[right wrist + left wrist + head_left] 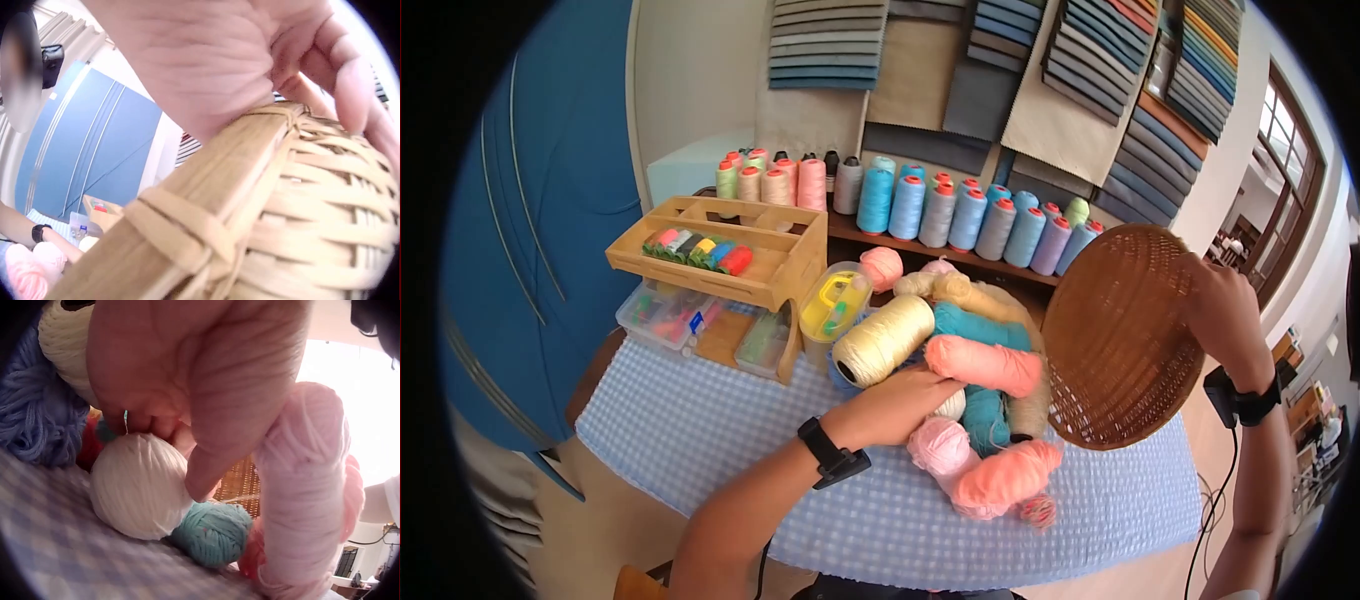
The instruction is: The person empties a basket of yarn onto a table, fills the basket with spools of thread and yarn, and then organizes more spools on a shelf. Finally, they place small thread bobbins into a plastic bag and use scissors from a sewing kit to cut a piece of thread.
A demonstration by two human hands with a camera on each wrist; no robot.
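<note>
My left hand (905, 400) reaches into a heap of yarn on the table. In the left wrist view its fingers curl behind a white yarn ball (140, 487), with the thumb at the ball's side. A coral skein (985, 365) hides the fingertips in the head view. Around the hand lie a cream yarn cone (885, 342), teal yarn (985, 415), a pink ball (941, 447) and another coral skein (1007, 477). At the right, my right hand (1222, 315) grips the rim of a round woven basket (1115, 340), tipped on its side, its hollow facing the yarn.
A wooden organizer (720, 245) with small colored thread bundles stands at the left, above clear plastic boxes (662, 312). Beside it is a yellow-handled tub (835, 305). Thread cones (908, 208) line the shelf behind. A blue checked cloth (730, 420) covers the table.
</note>
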